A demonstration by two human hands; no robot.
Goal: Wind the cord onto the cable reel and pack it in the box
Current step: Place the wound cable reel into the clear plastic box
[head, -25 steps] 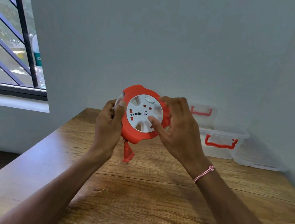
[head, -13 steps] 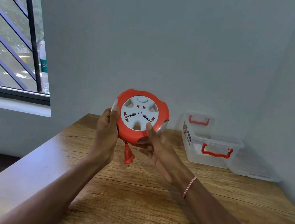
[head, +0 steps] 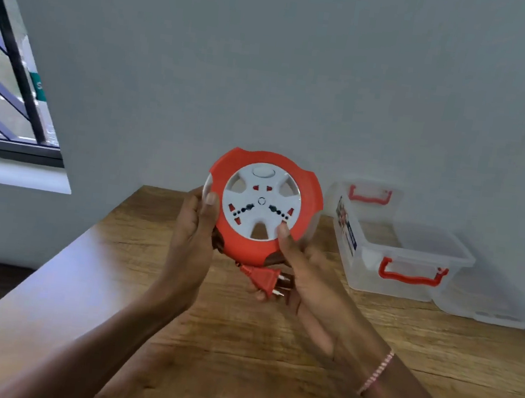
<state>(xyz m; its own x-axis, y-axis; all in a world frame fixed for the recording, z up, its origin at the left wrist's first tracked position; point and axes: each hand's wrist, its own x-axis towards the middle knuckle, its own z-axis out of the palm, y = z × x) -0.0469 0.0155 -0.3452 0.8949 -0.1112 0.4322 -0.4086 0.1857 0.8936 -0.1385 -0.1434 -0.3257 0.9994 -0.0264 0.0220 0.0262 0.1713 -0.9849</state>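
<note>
I hold a round red cable reel [head: 306,200] with a white socket face upright in the air above the wooden table [head: 238,343]. My left hand [head: 190,243] grips its left rim, thumb on the front. My right hand [head: 307,279] supports the lower right rim, thumb on the white face, and its palm cradles the red plug [head: 262,279], which lies sideways under the reel. The cord is wound inside; only a short red stub shows. A clear plastic box [head: 409,281] with red handles stands open at the right by the wall.
The box's clear lid [head: 484,306] lies flat to the right of the box in the corner. A grey wall rises behind the table. A barred window [head: 5,87] is at the left, and the table's left edge drops to a dark floor.
The reel has come nearer and turned a little. The plug, which hung straight down, now lies sideways in my right palm, and my right hand has shifted under the reel.
</note>
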